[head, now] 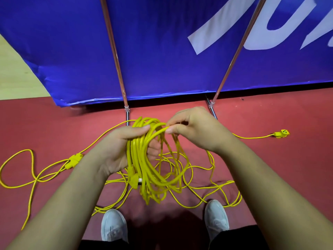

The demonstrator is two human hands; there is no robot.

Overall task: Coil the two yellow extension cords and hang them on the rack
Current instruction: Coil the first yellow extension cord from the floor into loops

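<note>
My left hand (124,148) grips a bundle of yellow cord loops (144,170) that hangs down in front of me, with a yellow plug (134,179) dangling from it. My right hand (192,129) pinches one strand at the top of the coil, just right of my left thumb. Loose yellow cord (203,183) lies tangled on the red floor under the coil. A joined plug and socket (73,160) lies on the floor to the left. A yellow socket end (281,133) lies at the far right.
A blue banner (162,51) stands right ahead on two slanted metal poles (115,56), (232,64) whose feet touch the red floor. My two grey shoes (113,226), (216,215) stand among the loose cord. A loop of cord (16,170) trails off to the left.
</note>
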